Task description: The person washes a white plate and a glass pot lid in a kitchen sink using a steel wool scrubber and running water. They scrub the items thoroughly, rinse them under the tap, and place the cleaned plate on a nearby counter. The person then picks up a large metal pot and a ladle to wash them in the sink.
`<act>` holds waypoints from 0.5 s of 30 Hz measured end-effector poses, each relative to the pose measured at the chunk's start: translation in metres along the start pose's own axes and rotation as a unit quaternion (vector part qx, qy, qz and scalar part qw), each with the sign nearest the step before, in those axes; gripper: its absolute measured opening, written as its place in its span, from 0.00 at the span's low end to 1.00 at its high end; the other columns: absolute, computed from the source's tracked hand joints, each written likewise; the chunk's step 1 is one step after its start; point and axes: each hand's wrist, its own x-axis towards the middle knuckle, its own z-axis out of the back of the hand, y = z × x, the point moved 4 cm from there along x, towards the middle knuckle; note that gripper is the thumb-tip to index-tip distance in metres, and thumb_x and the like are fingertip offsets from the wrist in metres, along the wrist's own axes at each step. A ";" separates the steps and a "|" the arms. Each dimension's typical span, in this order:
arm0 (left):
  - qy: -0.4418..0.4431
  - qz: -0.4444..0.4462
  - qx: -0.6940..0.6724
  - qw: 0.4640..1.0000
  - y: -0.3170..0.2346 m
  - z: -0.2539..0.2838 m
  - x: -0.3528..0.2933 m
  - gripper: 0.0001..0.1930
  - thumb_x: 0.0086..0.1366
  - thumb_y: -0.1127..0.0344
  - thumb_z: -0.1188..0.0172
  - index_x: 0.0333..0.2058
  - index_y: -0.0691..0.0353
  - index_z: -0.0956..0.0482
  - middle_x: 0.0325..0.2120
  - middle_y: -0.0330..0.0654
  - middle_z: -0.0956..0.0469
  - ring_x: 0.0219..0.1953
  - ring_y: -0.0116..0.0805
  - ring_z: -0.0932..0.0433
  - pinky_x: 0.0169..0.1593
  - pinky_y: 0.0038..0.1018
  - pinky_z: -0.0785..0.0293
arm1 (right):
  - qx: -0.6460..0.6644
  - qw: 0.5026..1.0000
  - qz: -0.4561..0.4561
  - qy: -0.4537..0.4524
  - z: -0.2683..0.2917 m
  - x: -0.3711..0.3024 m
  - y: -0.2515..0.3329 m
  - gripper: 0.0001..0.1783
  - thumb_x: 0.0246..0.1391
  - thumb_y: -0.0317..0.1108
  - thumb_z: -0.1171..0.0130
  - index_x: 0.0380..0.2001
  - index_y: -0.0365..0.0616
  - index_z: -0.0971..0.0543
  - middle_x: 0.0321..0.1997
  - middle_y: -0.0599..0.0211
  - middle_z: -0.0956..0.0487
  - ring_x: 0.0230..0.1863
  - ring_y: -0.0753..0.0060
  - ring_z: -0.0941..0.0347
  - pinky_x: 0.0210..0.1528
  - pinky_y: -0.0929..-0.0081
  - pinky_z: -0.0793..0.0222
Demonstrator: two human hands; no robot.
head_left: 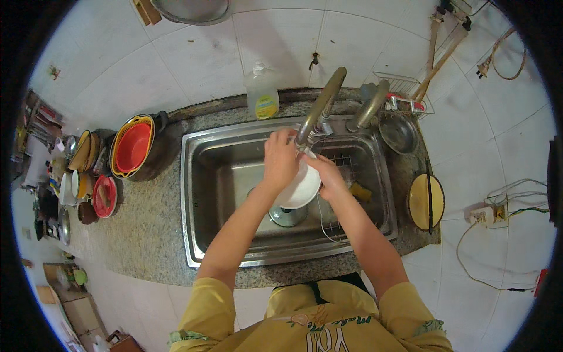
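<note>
Over the sink (226,249), a white bowl (301,190) is tilted below the end of the curved metal faucet (322,102). My right hand (326,174) grips the bowl's right side, thumb near the rim. At its upper left, my left hand (280,155) is closed against the bowl with curled fingers; the fingertips are partly hidden. Beneath the bowl, a round metal drain piece (287,217) shows on the sink floor. To the right, a wire rack (331,229) lies in the basin with a yellow sponge-like piece (360,192).
A clear soap bottle (262,97) stands behind the sink. On the left counter are a red basin (134,146) inside a yellow basket, a red dish (105,196) and several bowls. A metal bowl (399,134) and a round yellow lid-like thing (419,202) sit at right.
</note>
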 end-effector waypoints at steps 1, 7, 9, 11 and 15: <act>0.072 0.013 -0.023 0.997 0.001 -0.008 -0.001 0.12 0.45 0.71 0.43 0.32 0.61 0.28 0.28 0.46 0.29 0.27 0.45 0.29 0.29 0.35 0.33 | -0.011 1.000 0.005 0.018 0.003 0.001 -0.001 0.14 0.46 0.33 0.45 0.38 0.42 0.27 0.32 0.67 0.25 0.32 0.74 0.28 0.32 0.76 0.33; 0.261 0.254 -0.078 0.928 0.035 -0.024 -0.028 0.13 0.51 0.62 0.44 0.32 0.66 0.26 0.21 0.44 0.25 0.25 0.41 0.24 0.26 0.34 0.31 | -0.034 0.997 0.063 -0.031 -0.001 -0.018 0.013 0.18 0.45 0.30 0.45 0.43 0.38 0.30 0.37 0.65 0.25 0.36 0.73 0.29 0.38 0.77 0.35; 0.304 0.422 -0.178 0.835 0.057 -0.034 -0.059 0.14 0.52 0.60 0.44 0.32 0.67 0.26 0.21 0.45 0.24 0.23 0.38 0.24 0.23 0.32 0.31 | 0.009 0.994 0.094 -0.051 0.003 -0.022 0.015 0.20 0.45 0.29 0.46 0.44 0.38 0.31 0.39 0.64 0.26 0.39 0.71 0.29 0.41 0.76 0.35; 0.250 0.589 -0.503 0.581 0.041 -0.042 -0.100 0.18 0.52 0.63 0.44 0.39 0.68 0.31 0.26 0.48 0.24 0.24 0.37 0.23 0.23 0.27 0.28 | 0.071 0.986 0.138 -0.062 0.007 -0.024 0.017 0.20 0.45 0.28 0.46 0.45 0.38 0.32 0.41 0.63 0.27 0.41 0.70 0.30 0.43 0.75 0.36; 0.236 0.578 -0.642 0.445 -0.005 -0.030 -0.101 0.21 0.53 0.68 0.46 0.45 0.70 0.37 0.30 0.49 0.25 0.28 0.38 0.23 0.27 0.25 0.24 | 0.173 0.963 0.189 -0.081 0.018 -0.020 -0.006 0.22 0.43 0.26 0.47 0.46 0.37 0.34 0.44 0.60 0.29 0.45 0.66 0.32 0.45 0.71 0.36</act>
